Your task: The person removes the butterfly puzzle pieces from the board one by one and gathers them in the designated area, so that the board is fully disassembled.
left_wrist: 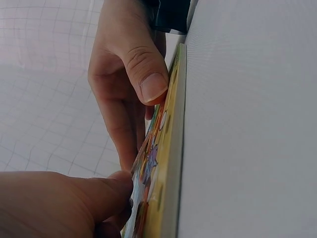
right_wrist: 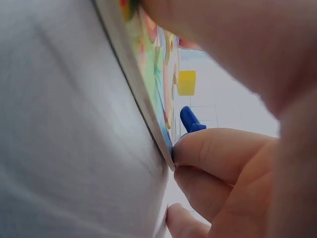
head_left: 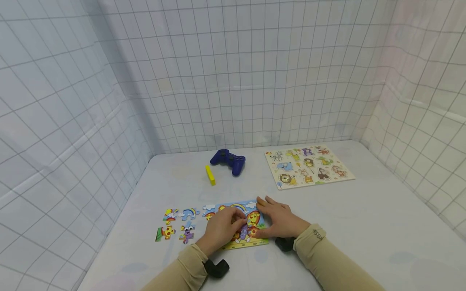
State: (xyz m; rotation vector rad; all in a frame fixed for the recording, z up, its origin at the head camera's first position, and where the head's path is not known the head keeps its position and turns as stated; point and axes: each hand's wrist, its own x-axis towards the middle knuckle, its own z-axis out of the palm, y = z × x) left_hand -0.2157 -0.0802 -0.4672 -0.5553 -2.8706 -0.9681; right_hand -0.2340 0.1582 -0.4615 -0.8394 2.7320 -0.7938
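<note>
My left hand (head_left: 223, 226) is over the middle of a colourful jigsaw puzzle board (head_left: 256, 242), its thumb and index finger pinching a puzzle piece (left_wrist: 142, 152). That piece tilts up from the picture in the left wrist view, and the fingers hide much of it. My right hand (head_left: 281, 219) rests along the board's right edge, fingers spread, with the thumb on the picture and the other fingertips at the far right corner. Several loose puzzle pieces (head_left: 189, 214) lie left of the board, one of them (head_left: 209, 208) close beside its upper left.
Behind the board lie a yellow block (head_left: 210, 175) and a dark blue game controller (head_left: 228, 160). An animal puzzle board (head_left: 309, 167) lies at the back right. Gridded white curtains (head_left: 255, 81) enclose the white table (head_left: 364, 226) at the back and sides.
</note>
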